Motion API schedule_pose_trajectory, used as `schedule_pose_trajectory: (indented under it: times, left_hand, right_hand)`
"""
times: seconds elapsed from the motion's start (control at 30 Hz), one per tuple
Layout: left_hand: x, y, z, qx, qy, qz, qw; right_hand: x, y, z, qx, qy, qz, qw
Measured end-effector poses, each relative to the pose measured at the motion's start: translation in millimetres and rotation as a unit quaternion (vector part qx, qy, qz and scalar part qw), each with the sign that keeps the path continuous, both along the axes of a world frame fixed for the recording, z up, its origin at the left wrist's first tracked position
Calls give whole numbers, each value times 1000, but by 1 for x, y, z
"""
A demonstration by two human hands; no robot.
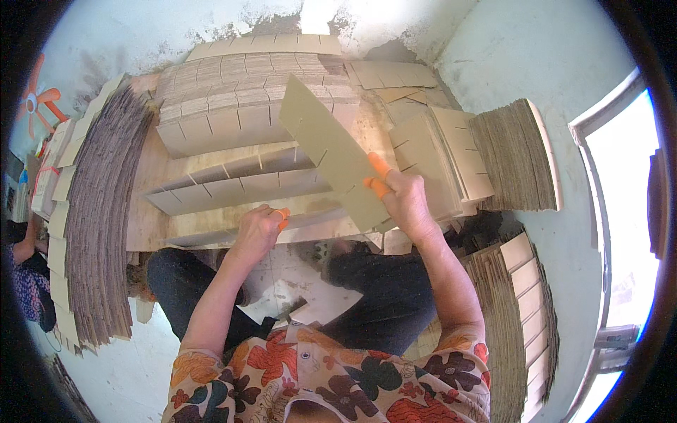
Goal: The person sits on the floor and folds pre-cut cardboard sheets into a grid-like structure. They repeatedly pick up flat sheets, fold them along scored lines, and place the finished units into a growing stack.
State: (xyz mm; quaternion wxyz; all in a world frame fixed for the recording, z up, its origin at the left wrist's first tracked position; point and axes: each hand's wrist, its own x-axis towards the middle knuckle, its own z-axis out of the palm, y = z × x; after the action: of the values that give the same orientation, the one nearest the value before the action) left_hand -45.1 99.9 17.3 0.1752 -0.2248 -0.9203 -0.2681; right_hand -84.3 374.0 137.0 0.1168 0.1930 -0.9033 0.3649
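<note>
One slotted cardboard panel (321,141) is up in the air, tilted over the wooden board (144,229), clamped in the person's right hand (405,204), orange-covered fingertips (379,166) pressed on its face. Left hand (258,231) is curled at the near strip (317,220), along the board's front edge; fingers look drawn together, but I can't tell from here whether they pinch the cardboard. The panel's low end comes close to that strip; whether they touch or any slots are joined, can't tell.

Behind, two long slotted strips (243,192) stand on edge, roughly parallel, with no crosspiece I can make out. So this set looks only part-way, I'd judge early on.

Plenty left loose: thick back pile (218,130) across the board, flat panels (423,166) just right of the hand, an upright stack (515,158) beyond them, a long left stack (102,218), more in the lower-right stack (497,310). Which of these count as finished, I can't say.
</note>
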Motion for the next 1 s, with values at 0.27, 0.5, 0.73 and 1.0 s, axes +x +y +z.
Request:
schedule_pose_trajectory:
  times: [0.27,0.5,0.73,1.0]
  left_hand:
    - [-3,-2,-8,20,-25,14,999]
    - [-4,-3,-8,40,-31,7,999]
    - [-3,1,3,37,-59,20,997]
    - [-10,-8,-4,15,-77,-17,997]
  right_hand:
    - [1,5,4,30,15,13,999]
    - [-10,9,13,45,40,67,996]
    - [-8,9,-37,99,7,102,990]
    - [-12,2,-37,103,-14,94,990]
